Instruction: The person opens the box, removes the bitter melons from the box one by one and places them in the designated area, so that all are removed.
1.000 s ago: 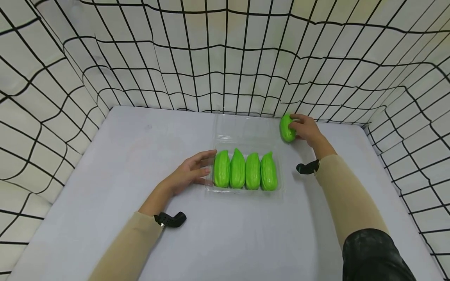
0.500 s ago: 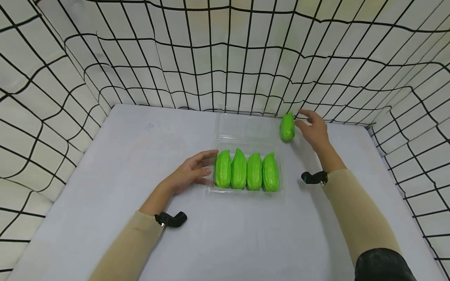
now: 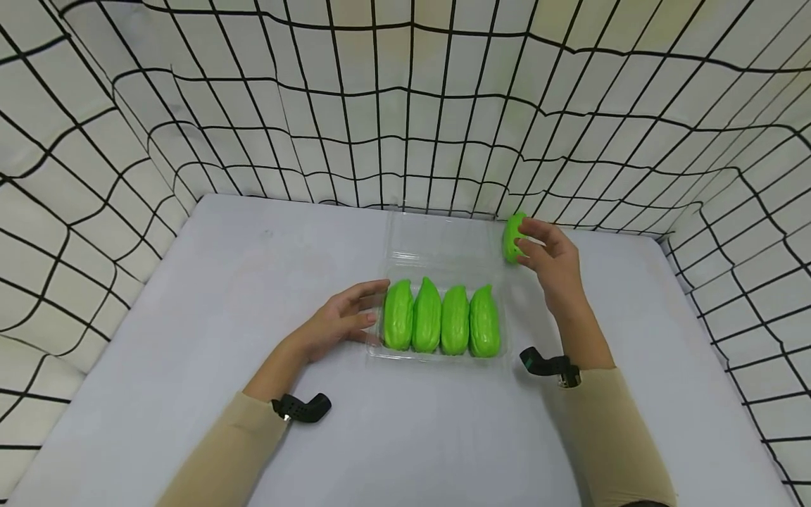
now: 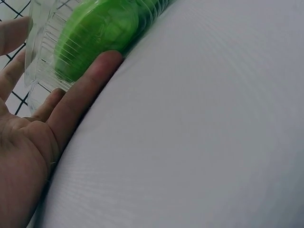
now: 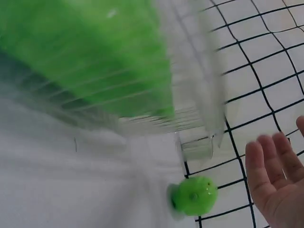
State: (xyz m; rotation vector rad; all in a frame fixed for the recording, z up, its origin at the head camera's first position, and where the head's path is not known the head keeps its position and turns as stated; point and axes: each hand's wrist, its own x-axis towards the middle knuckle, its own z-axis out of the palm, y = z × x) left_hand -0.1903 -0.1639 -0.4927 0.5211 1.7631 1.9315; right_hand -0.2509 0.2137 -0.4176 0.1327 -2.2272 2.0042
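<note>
A clear plastic clamshell box [image 3: 437,356] lies on the white surface with its lid [image 3: 443,238] folded back. Several plump green gourds [image 3: 427,318] stand side by side in its base, stems away from me. My left hand [image 3: 336,320] rests at the box's left wall, fingers extended; in the left wrist view one finger [image 4: 90,80] lies against the clear plastic. Beyond the lid's right edge is a single green gourd [image 3: 512,239], partly hidden by my right hand [image 3: 556,264]. The right wrist view shows that gourd [image 5: 195,195] apart from the loosely bent fingers, which hold nothing.
A black wire grid [image 3: 405,134] in front of white sheeting encloses the back and both sides. The loose gourd lies close to the back grid. The white tabletop [image 3: 405,436] extends toward me.
My right hand has let go of the loose gourd, drawn off to its right, and come nearer to me. That gourd stays put. My left hand keeps its place at the box.
</note>
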